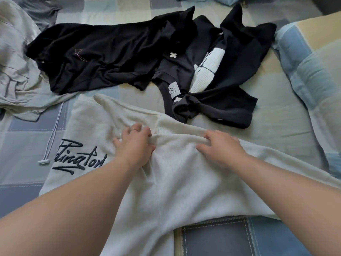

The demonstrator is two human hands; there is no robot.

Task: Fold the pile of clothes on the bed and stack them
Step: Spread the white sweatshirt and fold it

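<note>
Your left hand point(134, 145) and right hand point(220, 147) both pinch one fold of the one white garment point(175, 182), spread on the bed point(276, 130). Three dark tops point(103, 56) lie behind it, and one grey garment point(16, 71) is at the left.

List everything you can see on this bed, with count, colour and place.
pale garment: one, off-white with dark script lettering, spread front centre
black top: one, black, crumpled behind it, left of centre
dark clothes heap: one, black and charcoal with white patches, behind it, right of centre
grey garment: one, pale grey, bunched at left edge
pillow: one, blue and cream checks, right edge
bedspread: one, blue, grey and cream checks, under everything
drawstring: one, white, on the bedspread at left
left hand: one, ringed, grips a fold of the pale garment
right hand: one, grips the same fold further right
</note>
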